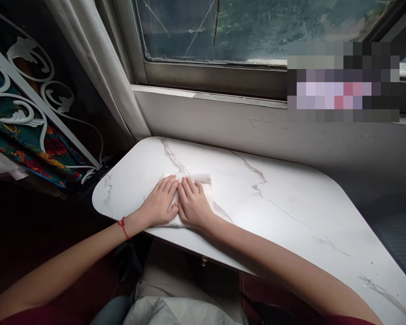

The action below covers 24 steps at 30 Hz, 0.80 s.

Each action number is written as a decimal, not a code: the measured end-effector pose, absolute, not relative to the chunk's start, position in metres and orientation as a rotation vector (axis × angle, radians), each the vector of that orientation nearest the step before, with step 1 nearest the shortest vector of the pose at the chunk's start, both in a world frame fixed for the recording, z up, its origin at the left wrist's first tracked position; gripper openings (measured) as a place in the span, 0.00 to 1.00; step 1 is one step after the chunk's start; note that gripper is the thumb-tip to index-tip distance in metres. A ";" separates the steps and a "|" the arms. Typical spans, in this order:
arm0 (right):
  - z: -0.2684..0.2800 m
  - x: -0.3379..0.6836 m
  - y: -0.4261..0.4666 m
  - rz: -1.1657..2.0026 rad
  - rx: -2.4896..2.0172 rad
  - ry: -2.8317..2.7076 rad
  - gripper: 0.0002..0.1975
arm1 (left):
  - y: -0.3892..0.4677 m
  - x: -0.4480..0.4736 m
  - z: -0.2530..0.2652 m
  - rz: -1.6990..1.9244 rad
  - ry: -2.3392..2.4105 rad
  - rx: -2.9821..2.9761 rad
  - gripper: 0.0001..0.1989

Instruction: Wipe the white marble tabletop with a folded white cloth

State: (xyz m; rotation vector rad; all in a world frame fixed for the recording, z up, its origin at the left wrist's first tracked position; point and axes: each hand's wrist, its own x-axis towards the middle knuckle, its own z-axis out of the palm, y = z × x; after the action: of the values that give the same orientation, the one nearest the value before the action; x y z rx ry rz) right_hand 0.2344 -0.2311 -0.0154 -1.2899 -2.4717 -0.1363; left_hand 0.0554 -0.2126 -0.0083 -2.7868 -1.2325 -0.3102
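A white cloth (206, 182), folded or bunched into a rough square, lies on the white marbled table (291, 198) near its front edge. On its left part rests my left hand (159, 201), palm down, with the fingers laid out flat and a red string at the wrist. My right hand (193, 203) presses flat on the cloth beside it, fingers stretched forward. Both hands touch at the thumbs and index fingers. Most of the cloth's middle is hidden beneath them.
Behind the table runs a pale wall (216, 122) under a window (216, 31). A light curtain (88, 54) hangs at the back left. White scrolled metalwork (37, 90) stands left of the table, with flowered fabric (54, 144) behind it. A small knob (204, 261) shows below the front edge.
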 end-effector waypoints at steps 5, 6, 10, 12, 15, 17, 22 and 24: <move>-0.019 0.234 -0.188 -0.145 -1.291 -2.410 0.28 | -0.172 0.061 -0.010 -0.293 -1.269 -2.750 0.33; -0.019 0.235 -0.179 -0.148 -1.298 -2.394 0.27 | -0.162 0.063 -0.010 -0.286 -1.270 -2.739 0.32; -0.018 0.238 -0.143 -0.132 -1.368 -2.335 0.24 | -0.121 0.074 -0.009 -0.267 -1.274 -2.712 0.30; -0.019 0.238 -0.128 -0.124 -1.427 -2.291 0.24 | -0.102 0.077 -0.009 -0.272 -1.271 -2.709 0.29; -0.021 0.236 -0.109 -0.143 -1.495 -2.226 0.24 | -0.077 0.080 -0.012 -0.298 -1.262 -2.713 0.28; -0.023 0.235 -0.097 -0.175 -1.518 -2.211 0.24 | -0.063 0.081 -0.015 -0.305 -1.262 -2.721 0.28; -0.022 0.231 -0.069 -0.212 -1.541 -2.275 0.24 | -0.038 0.081 -0.016 -0.290 -1.356 -2.701 0.28; -0.021 0.228 -0.057 -0.205 -1.516 -2.301 0.24 | -0.031 0.078 -0.015 -0.288 -1.406 -2.677 0.28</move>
State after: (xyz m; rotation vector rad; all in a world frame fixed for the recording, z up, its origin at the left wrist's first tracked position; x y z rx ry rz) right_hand 0.2282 -0.0571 -0.0208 -1.5159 -2.3010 -0.2048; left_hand 0.0777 -0.0309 -0.0146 -2.6772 -1.4060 -0.2881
